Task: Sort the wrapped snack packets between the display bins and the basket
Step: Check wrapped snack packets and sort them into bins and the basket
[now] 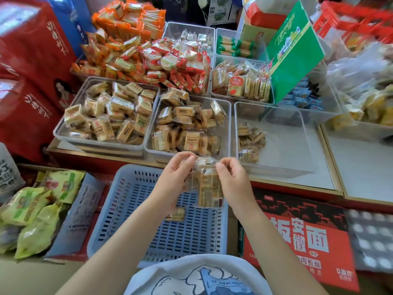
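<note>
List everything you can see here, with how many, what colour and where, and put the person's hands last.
basket: one, pale blue, slotted, near centre; one tan packet lies in it
clear display bins: several, on the counter; front-left bin and front-middle bin full of tan packets, front-right bin nearly bare, with a few tan packets at its left
orange and red packets: a heap, too many to count, behind the front bins
green carton: one, tilted, back right
red noodle box: one, lower right
green bags: several, lower left
held snack packets: tan, in clear wrap, above the basket; count unclear
left hand: pinches the wrap's top
right hand: pinches the wrap's top
</note>
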`<state>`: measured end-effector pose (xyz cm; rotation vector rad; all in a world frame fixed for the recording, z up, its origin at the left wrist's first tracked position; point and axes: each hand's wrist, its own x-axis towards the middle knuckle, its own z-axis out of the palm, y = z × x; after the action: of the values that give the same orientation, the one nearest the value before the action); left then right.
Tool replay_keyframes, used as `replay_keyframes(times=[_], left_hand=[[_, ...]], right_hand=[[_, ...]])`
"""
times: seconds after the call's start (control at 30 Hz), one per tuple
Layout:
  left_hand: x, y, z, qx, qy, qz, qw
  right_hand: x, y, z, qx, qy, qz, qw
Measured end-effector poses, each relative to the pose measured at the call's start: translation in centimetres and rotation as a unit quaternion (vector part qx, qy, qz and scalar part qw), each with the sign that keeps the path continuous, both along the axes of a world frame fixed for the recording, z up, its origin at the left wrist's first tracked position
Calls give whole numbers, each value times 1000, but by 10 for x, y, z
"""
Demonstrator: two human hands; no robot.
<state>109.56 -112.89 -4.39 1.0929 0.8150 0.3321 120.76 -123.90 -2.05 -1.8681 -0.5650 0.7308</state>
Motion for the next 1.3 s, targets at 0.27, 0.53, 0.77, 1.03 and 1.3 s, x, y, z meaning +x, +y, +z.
replay_keyframes(times=[0.27,0.53,0.77,1.03,1.3], left_hand=[[-18,12,1,-17,-50,-31,998],[-24,14,2,1,-77,-71,995],[-25,17,1,28,-81,-100,991],[-19,18,4,31,-23,-137,990],[-16,16,10,-1,-21,-125,992]], right_hand=[[11,7,5,-12,67,17,998],[8,13,9,1,87,71,994],[13,7,10,5,106,70,992],[16,2,6,47,91,15,995],[21,1,5,58,100,-56,992]])
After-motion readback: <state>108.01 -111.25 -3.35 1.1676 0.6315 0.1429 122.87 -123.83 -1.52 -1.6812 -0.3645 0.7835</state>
